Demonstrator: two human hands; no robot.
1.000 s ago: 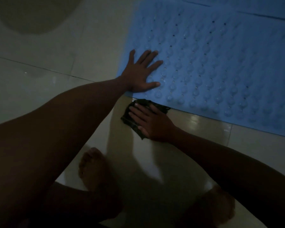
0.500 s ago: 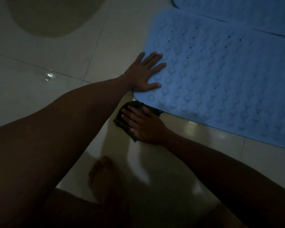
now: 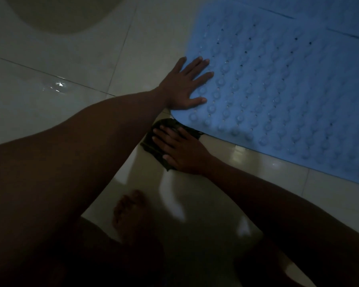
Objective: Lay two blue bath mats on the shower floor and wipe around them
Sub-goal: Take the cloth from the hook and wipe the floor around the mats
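Wiping the tiles at the near-left corner of a blue mat.

The floor [image 3: 75, 59] looked glossy and wet, so likely slippery. The left hand [image 3: 184, 85] lay flat, fingers spread, pressing the mat's [image 3: 278, 90] left edge and gripping nothing. Just nearer, the right hand [image 3: 180, 150] lay flat, fingers extended, pressing a dark cloth [image 3: 153, 149] onto the tile, touching the mat's corner. The mat seemed thin, floppy rubber, studded and perforated, light; best lifted by a corner. A second mat [image 3: 340, 15] lay close beside it at far right.
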